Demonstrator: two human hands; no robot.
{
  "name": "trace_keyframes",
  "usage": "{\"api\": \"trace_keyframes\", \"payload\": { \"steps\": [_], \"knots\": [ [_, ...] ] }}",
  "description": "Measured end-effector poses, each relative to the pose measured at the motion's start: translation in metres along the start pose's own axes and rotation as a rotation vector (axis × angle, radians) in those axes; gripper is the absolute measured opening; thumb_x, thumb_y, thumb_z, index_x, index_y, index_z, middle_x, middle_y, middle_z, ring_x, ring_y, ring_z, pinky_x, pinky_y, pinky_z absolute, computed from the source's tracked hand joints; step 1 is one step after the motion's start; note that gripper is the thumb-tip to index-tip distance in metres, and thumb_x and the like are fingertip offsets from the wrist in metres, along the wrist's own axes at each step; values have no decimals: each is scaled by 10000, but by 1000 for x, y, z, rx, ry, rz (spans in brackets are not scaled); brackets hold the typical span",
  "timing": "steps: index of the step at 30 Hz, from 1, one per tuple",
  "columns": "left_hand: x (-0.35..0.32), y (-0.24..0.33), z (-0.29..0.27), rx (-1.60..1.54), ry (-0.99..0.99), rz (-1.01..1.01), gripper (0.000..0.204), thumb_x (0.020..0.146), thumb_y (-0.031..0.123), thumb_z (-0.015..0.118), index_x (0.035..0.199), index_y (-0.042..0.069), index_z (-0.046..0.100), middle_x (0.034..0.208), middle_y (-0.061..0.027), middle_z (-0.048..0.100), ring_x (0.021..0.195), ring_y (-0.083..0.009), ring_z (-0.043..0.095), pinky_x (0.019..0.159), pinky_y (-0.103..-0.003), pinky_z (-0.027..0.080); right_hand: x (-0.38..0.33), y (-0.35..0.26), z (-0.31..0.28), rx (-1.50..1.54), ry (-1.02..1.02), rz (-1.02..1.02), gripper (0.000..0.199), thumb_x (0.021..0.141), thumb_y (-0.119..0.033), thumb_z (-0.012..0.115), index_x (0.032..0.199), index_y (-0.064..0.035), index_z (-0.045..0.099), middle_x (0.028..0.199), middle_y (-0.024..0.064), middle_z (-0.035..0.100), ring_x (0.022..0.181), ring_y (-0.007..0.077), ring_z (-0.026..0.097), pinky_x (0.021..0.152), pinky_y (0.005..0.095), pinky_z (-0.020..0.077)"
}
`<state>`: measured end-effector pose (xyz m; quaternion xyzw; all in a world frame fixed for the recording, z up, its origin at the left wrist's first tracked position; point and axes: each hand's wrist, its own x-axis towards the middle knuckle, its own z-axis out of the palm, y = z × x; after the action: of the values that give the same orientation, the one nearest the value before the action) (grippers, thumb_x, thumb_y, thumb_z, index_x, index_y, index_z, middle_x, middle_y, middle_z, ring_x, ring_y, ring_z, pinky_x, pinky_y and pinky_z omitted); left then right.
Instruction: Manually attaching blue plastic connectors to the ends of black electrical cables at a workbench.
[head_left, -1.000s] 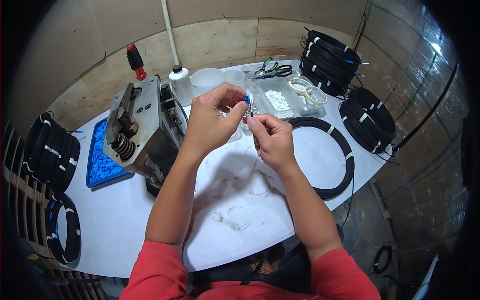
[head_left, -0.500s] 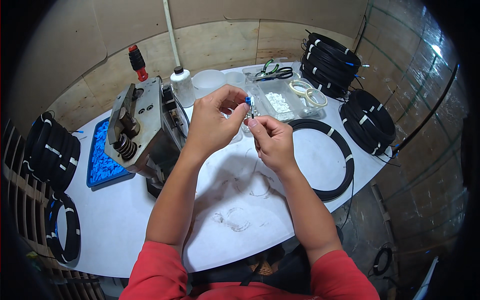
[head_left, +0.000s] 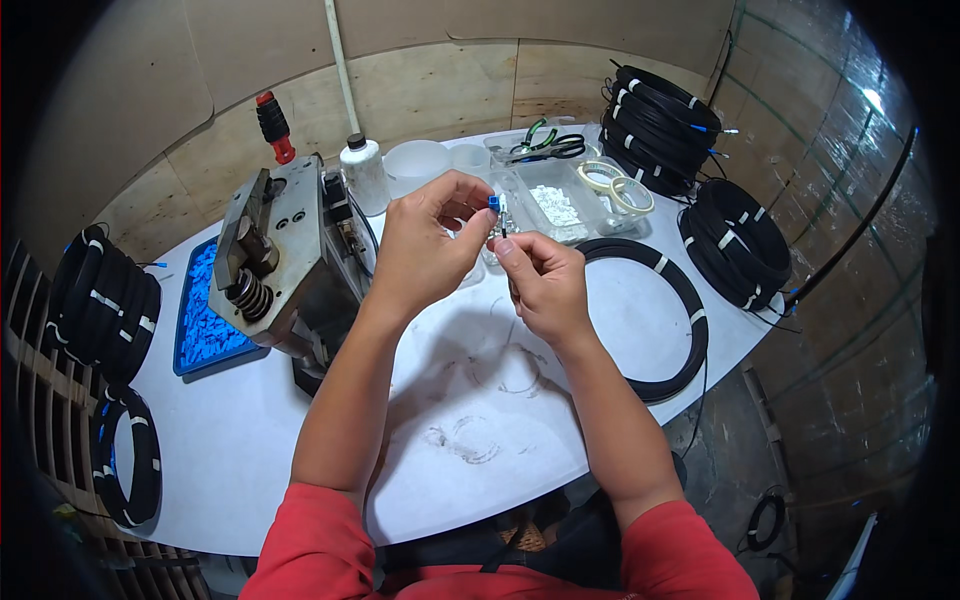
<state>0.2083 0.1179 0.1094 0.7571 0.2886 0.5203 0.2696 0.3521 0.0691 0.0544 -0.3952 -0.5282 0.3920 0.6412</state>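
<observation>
Both hands — left hand (head_left: 425,245), right hand (head_left: 545,285) — pinch a small blue connector (head_left: 494,203).

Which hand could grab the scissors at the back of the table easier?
Probably the right hand. The scissors lie in a clear tray behind it, on its side. The left hand pinches a small blue connector and sits farther left.

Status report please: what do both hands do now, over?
Left hand pinches small blue connector. Right hand holds thin cable end right beside it. Both raised above white table. Nothing in the way.
</observation>
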Motion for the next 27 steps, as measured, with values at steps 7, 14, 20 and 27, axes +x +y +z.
{"api": "trace_keyframes", "payload": {
  "steps": [7,14,20,27],
  "knots": [
    [0,0,0,14,4,17,123,798,40,676,907,-6,642,780,-47,670,712,-83,630,663,-232,501,0,-1,0,3,1,-6,163,917,-166,642,863,-18,682,608,-98,465,549,-1,340,479,194,263],
    [0,-1,0,18,-1,9,126,793,39,680,904,-5,640,781,-45,672,713,-86,635,661,-232,501,0,2,0,-1,4,-7,162,915,-167,645,869,-17,683,615,-96,471,551,-1,341,481,195,265],
    [-1,1,-1,36,3,19,130,790,38,678,902,-13,637,780,-49,672,712,-92,636,657,-233,500,0,2,1,-14,4,-16,160,915,-164,644,876,-14,683,615,-95,473,551,-1,345,480,195,268],
    [-1,1,-1,32,3,24,129,785,37,681,897,-11,640,771,-53,674,703,-93,638,656,-234,500,0,1,1,-9,6,2,160,916,-159,641,872,-11,682,614,-97,469,553,-2,342,478,194,265]
  ]
}}
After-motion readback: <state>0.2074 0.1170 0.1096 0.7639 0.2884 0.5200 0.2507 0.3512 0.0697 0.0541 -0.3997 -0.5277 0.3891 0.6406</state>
